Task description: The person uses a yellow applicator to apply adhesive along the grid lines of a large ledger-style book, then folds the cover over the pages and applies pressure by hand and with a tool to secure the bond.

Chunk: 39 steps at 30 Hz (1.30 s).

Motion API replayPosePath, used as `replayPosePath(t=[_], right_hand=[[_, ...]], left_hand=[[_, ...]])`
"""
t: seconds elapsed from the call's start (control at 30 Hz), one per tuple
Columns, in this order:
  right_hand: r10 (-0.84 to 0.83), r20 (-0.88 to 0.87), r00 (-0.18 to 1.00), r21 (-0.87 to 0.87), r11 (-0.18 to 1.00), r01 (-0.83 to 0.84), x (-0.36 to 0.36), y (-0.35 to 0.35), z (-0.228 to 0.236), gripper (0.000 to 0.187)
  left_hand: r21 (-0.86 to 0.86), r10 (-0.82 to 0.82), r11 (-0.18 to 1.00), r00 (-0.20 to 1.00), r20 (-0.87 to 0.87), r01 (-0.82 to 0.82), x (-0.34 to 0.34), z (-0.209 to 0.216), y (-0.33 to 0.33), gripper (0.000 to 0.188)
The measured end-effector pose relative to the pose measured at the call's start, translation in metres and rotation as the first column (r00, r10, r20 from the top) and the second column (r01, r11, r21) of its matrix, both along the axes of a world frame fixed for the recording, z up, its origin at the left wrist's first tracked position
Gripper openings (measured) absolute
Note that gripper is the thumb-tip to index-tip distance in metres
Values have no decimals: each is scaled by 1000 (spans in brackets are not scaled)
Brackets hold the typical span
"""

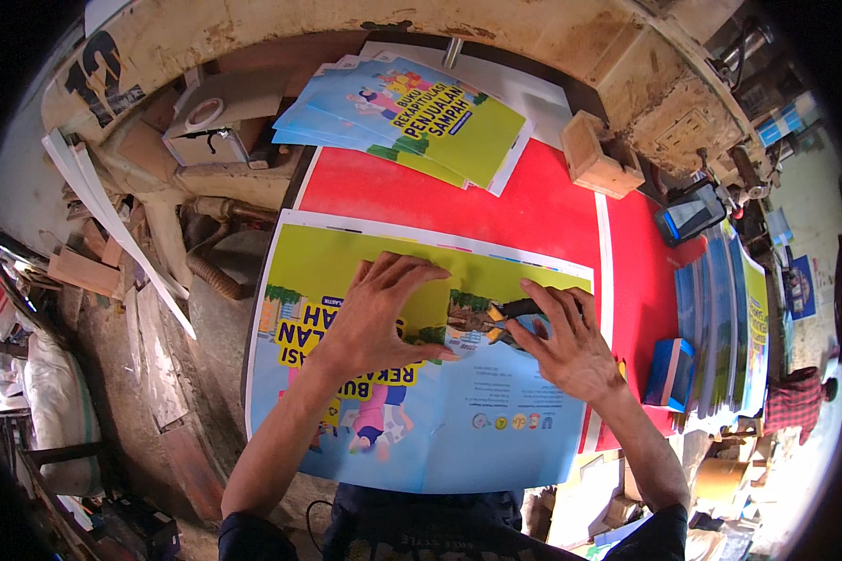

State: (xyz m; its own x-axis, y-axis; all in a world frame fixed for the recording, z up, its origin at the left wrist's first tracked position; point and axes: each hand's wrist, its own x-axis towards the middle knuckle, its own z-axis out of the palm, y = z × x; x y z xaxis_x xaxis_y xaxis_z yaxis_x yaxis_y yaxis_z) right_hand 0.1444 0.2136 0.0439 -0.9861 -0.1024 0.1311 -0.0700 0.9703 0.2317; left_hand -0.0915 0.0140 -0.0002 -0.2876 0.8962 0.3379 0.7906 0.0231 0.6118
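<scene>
Two hands work on the red table: a wide printed cover sheet lies long axis left to right. Left hand presses it flat, open-palmed. Right hand, nearer the centre fold, pinches black-and-yellow pliers pointing leftward there.

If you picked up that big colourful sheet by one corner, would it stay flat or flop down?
It would probably flop. The big sheet looks thin and lies flat on the red table, with its front edge past the table's edge. It is likely light and may slide, which could be why the left hand presses on it. The right hand holds a tool.
</scene>
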Motion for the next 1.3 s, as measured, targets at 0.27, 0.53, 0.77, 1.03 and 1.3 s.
replayPosePath(t=[0.27, 0.53, 0.77, 1.03, 1.3], right_hand=[[60, -81, 995, 40, 998, -57, 0, 3, -2, 45], [85, -8, 996, 132, 988, -83, -9, -4, 7, 23], [-25, 65, 998, 164, 986, 14, -17, -17, 14, 23], [-189, 147, 971, -82, 976, 202, -17, -32, 15, 45], [-395, 353, 848, -240, 838, 490, -15, -32, 1, 67]], left_hand=[[4, 5, 1000, 1000, 10, -5, 0, 0, 1, 87], [-4, 3, 1000, 1000, 7, -3, 0, 1, 0, 87], [10, -1, 1000, 1000, 12, 1, 0, 2, 1, 87], [-15, 9, 1000, 1000, 10, -9, 0, 2, 0, 88], [-50, 17, 999, 1000, 15, -16, 1, 5, 1, 90]])
